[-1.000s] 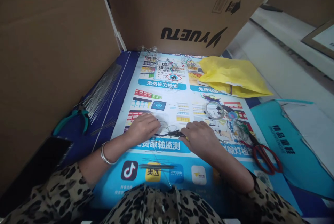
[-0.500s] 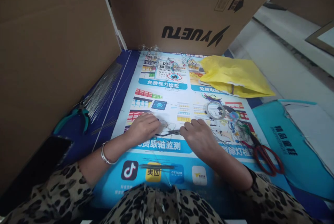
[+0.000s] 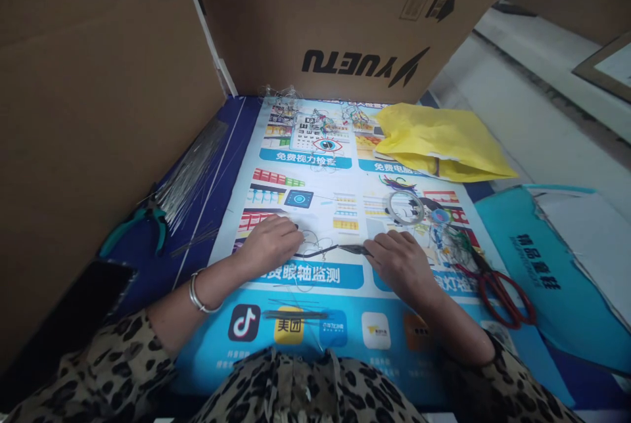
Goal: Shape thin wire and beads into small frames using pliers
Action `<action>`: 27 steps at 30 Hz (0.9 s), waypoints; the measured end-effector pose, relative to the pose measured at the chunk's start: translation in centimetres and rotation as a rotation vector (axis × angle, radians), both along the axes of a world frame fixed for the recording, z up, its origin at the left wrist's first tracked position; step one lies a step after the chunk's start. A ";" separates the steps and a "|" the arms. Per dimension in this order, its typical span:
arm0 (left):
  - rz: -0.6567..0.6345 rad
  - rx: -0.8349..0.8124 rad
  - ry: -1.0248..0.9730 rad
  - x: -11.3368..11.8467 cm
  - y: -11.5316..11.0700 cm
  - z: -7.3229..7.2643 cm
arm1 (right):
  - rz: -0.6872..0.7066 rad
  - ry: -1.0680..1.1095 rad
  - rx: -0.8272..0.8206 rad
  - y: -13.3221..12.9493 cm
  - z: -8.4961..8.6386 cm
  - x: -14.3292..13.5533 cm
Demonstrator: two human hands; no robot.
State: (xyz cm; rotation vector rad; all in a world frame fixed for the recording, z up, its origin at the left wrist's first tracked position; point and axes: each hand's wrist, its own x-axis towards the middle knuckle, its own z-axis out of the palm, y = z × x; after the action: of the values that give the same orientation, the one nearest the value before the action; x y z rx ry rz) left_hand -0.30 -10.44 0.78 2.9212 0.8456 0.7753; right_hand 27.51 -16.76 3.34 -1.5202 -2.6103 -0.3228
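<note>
In the head view my left hand [image 3: 273,241] is closed, its fingertips pinched on a dark bent wire [image 3: 315,252]. Thin, pale wire loops [image 3: 311,239] hang about that wire close to the fingers. From my right hand [image 3: 400,264], wrapped round the handles, the narrow dark jaws of pliers [image 3: 352,249] point left. The jaw tip meets the right end of the dark wire, so the wire spans the gap between both hands. The plier handles are hidden in the palm. Below, a bundle of straight dark wires [image 3: 296,314] lies on the printed poster [image 3: 345,295].
Red-handled scissors [image 3: 507,301] lie at the right near tangled wire and a tape roll [image 3: 405,207]. Left are teal-handled pliers [image 3: 160,229] and a sheaf of silvery wires [image 3: 190,177]. A yellow bag [image 3: 444,140] lies behind; cardboard [image 3: 315,9] walls the back.
My right hand has moved right with the pliers, away from my left hand, and more of the dark wire shows between them. The left hand has stayed nearly still.
</note>
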 end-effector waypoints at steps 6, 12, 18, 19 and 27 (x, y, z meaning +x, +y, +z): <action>-0.006 0.003 -0.010 -0.1 0.1 -0.2 | 0.028 -0.054 -0.082 0.0 1.5 -1.7; -0.016 0.006 -0.002 0.0 0.0 0.3 | 0.139 -0.152 -0.007 1.5 2.8 -5.0; -0.007 0.017 0.021 0.0 0.0 0.4 | 0.233 -0.253 0.007 2.2 3.2 -6.3; -0.008 0.018 0.022 0.0 0.0 0.3 | 0.236 -0.263 0.005 2.1 3.2 -6.4; -0.012 0.027 0.035 0.1 -0.1 0.6 | 0.224 -0.209 -0.026 1.7 2.6 -5.9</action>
State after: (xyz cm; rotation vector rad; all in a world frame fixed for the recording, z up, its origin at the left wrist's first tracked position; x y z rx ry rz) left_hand -0.23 -10.52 1.37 2.9685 0.8260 0.7428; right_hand 21.65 -15.10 5.97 -1.2435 -2.9214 -0.4493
